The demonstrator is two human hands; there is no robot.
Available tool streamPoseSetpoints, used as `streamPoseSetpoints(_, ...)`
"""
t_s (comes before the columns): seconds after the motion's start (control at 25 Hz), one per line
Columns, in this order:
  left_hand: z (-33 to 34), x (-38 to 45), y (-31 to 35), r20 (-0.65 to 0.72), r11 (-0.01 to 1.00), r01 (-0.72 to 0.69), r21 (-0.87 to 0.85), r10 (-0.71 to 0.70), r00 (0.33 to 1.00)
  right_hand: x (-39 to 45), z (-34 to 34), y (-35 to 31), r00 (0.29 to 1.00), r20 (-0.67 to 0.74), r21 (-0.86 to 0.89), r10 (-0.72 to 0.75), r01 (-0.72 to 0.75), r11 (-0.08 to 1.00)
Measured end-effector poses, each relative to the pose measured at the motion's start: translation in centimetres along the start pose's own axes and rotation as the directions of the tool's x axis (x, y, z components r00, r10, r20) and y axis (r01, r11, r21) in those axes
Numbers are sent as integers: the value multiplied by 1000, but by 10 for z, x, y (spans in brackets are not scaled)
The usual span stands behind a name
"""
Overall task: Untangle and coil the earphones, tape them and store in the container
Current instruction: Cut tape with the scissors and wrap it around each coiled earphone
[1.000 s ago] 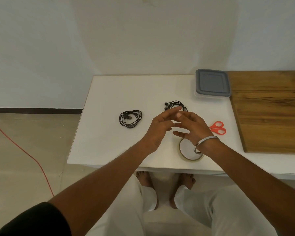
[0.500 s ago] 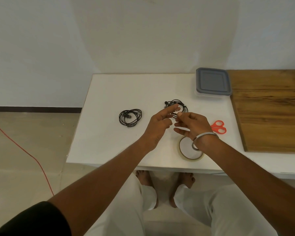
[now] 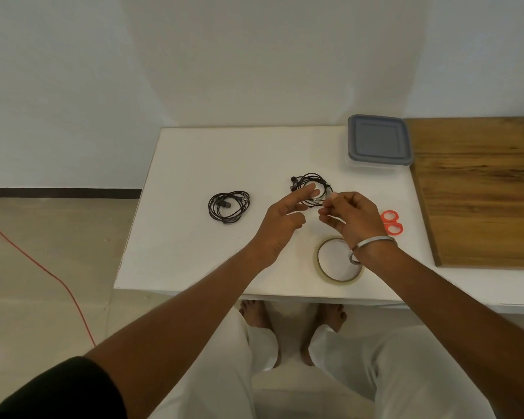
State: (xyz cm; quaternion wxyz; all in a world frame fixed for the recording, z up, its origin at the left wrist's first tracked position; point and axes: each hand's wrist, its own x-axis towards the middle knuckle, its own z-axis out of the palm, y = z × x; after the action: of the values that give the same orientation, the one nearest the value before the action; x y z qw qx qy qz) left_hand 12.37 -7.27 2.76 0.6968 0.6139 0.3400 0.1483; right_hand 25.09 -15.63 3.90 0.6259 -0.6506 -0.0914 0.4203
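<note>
Two coiled black earphones lie on the white table (image 3: 194,243). The left coil (image 3: 229,206) sits alone. Both hands are at the right coil (image 3: 307,180). My left hand (image 3: 282,220) reaches in from the left with straight fingers, the index lying across the coil's lower part. My right hand (image 3: 356,216) has curled fingers, and its thumb and forefinger pinch the coil's right edge. The frame is too small to show whether tape is between those fingertips. A tape roll (image 3: 319,261) lies near the front edge, under my right wrist. The container (image 3: 377,145) with its grey lid on stands at the back right.
Orange-handled scissors (image 3: 391,222) lie just right of my right hand. A wooden board (image 3: 478,192) covers the table's right side. A red cable (image 3: 43,267) runs over the floor to the left. My legs and bare feet show below the table's front edge.
Both hands moved a little forward onto the right coil. My right hand's fingers went from spread to a pinch at the coil's edge; my left index now lies over it.
</note>
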Motion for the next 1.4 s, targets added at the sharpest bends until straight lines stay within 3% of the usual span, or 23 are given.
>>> streamPoseSetpoints(0.28, 4, -1, 5, 32, 988, -52, 146, 48, 998, 1, 6, 0, 992, 104, 10, 75, -77, 997)
streamPoseSetpoints(0.56, 2, 0, 8, 33, 978, -48, 202, 42, 999, 1, 4, -2, 993, -30, -6, 112, -112, 994)
streamPoseSetpoints(0.88, 7, 17, -1, 94, 991, -33, 128, 21, 995, 7, -14, -4, 994, -78, -25, 76, -79, 997)
streamPoseSetpoints(0.96, 9, 26, -5, 21, 983, -26, 182, 23, 1000, 10, -24, -6, 991, -117, -4, 67, -68, 998)
streamPoseSetpoints(1.0, 11, 31, -8, -44, 945, -76, 318, 95, 995, 12, -29, -8, 989, -135, -9, 61, -63, 998)
streamPoseSetpoints(1.08, 14, 44, -17, -78, 757, -154, 635, 261, 962, 15, -40, -10, 987, -155, -35, 47, -53, 998)
streamPoseSetpoints(1.16, 20, 57, -20, -30, 542, -122, 832, 262, 965, 18, -48, -9, 986, -163, -62, 30, -41, 997)
streamPoseSetpoints(1.28, 28, 72, -18, 6, 330, -94, 939, 257, 966, 19, -54, -7, 987, -157, -87, 14, -28, 996)
streamPoseSetpoints(1.4, 27, 78, -18, 36, 243, -101, 965, 260, 965, 19, -58, -6, 990, -142, -79, 10, -22, 997)
